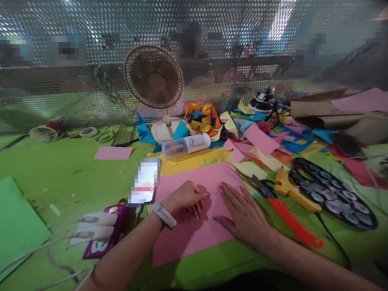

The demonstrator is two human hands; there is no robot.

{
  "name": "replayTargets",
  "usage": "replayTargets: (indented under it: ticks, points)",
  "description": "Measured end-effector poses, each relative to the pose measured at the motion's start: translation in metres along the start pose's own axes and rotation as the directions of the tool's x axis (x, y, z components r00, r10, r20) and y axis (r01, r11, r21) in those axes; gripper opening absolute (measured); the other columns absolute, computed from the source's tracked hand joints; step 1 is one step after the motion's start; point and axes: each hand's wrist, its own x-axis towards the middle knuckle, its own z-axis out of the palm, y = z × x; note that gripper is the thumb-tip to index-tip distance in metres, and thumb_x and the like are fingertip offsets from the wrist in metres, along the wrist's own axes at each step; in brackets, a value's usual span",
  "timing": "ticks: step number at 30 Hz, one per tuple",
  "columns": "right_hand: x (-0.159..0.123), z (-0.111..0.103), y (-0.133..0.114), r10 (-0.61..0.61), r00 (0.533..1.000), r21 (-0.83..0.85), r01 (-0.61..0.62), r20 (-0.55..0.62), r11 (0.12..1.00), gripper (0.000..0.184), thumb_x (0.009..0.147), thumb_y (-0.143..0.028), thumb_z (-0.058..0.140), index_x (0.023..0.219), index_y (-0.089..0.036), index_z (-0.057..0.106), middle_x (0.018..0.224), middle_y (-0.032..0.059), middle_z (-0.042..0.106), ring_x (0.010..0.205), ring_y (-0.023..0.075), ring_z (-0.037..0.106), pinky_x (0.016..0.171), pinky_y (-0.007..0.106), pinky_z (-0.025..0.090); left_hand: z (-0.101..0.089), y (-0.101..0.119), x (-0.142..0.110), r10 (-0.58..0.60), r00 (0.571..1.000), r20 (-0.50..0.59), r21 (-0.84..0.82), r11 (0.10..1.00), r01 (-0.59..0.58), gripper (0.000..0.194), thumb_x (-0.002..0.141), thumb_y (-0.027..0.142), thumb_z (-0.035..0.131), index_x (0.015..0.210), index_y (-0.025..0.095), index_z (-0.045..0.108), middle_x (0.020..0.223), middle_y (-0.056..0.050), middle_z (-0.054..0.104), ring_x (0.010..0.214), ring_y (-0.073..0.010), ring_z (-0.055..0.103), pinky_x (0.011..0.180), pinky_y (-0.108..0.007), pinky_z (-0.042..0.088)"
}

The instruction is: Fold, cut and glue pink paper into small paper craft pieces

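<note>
A large pink sheet of paper (188, 238) lies before me on the green table, a faint line running across it. My left hand (184, 199), with a white band on the wrist, is over the middle of the sheet. Its fingers are curled and one digit points right along the line; I see nothing held in it. Flat on the sheet's right side is my right hand (242, 216), fingers spread and palm down. Scissors with red handles (291, 224) lie just beyond it. A lit phone (144, 182) rests at the sheet's left edge.
Right of the scissors are a yellow glue gun (295, 192) and a black palette-like tray (333, 194). Behind the sheet lie a clear bottle (186, 145) and heaped coloured paper (257, 139). A fan (154, 76) stands at the back. A purple power bank (106, 242) with cables sits left.
</note>
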Motion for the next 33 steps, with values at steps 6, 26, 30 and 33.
replayTargets:
  ticks: [6,26,30,33]
  points:
    - [-0.001,0.001,0.001,-0.031,1.000,-0.032,0.031,0.001,0.999,0.069,0.090,-0.054,0.036,0.139,-0.004,0.033,0.143,0.0189,0.033,0.129,0.0305,0.036,0.107,0.052,0.023,-0.012,-0.021,-0.024,-0.024,0.997,-0.069,-0.059,0.998,0.020,0.052,0.076,0.057,0.056,0.048,0.013,0.055,0.041,-0.005,0.059,0.036,-0.0131,0.056,0.042,-0.025,0.045]
    - [0.027,-0.029,0.018,0.032,0.989,0.163,-0.055,0.145,0.985,0.058,0.087,-0.050,0.045,0.126,-0.008,0.050,0.132,0.0179,0.050,0.123,0.0313,0.044,0.101,0.046,0.034,0.026,-0.054,-0.045,0.747,0.621,-0.237,0.899,0.411,-0.151,0.060,0.090,0.050,0.039,0.137,0.012,0.035,0.143,-0.014,0.036,0.132,-0.0277,0.033,0.106,-0.045,0.027]
    - [0.060,-0.041,0.018,0.134,0.896,0.388,-0.314,0.424,0.867,0.033,0.087,-0.042,0.046,0.093,-0.013,0.062,0.093,0.0143,0.069,0.091,0.0280,0.064,0.081,0.041,0.046,0.031,-0.065,-0.036,0.742,0.650,-0.166,0.919,0.356,-0.172,0.071,0.090,0.057,0.033,0.143,0.012,0.022,0.149,-0.014,0.024,0.137,-0.0272,0.021,0.110,-0.048,0.019]
    - [0.084,-0.031,0.018,0.005,0.798,0.500,-0.382,0.602,0.777,0.035,0.081,-0.046,0.053,0.070,-0.015,0.060,0.060,0.0052,0.067,0.053,0.0174,0.064,0.057,0.028,0.049,0.030,-0.065,-0.039,0.746,0.647,-0.155,0.922,0.344,-0.175,0.071,0.090,0.058,0.032,0.144,0.013,0.019,0.149,-0.014,0.022,0.137,-0.0275,0.018,0.110,-0.049,0.018]
